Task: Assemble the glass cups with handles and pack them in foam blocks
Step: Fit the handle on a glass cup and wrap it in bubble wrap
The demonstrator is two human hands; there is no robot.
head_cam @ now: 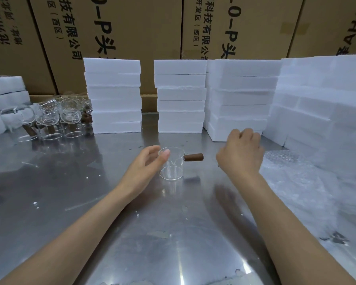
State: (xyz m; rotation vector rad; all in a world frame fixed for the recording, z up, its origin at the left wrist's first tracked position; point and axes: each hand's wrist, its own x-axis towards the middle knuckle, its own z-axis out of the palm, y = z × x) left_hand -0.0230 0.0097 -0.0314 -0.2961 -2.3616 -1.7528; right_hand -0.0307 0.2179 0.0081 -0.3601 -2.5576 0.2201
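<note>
A clear glass cup (171,167) with a brown wooden handle (194,157) pointing right stands upright on the steel table (90,182), at its middle. My left hand (146,165) holds the cup at its left rim, thumb in front of the glass and fingers behind it. My right hand (242,152) hovers to the right of the handle with its back towards me. Its fingers are loosely curled and I see nothing in them. It is just in front of a stack of white foam blocks (238,103).
Two more foam stacks (113,95) (180,95) stand at the back, a larger pile (325,103) at the right. Several glass cups with handles (49,118) cluster at the back left beside foam pieces (4,95). Bubble wrap (292,177) lies at the right. Cardboard boxes (132,27) wall the back.
</note>
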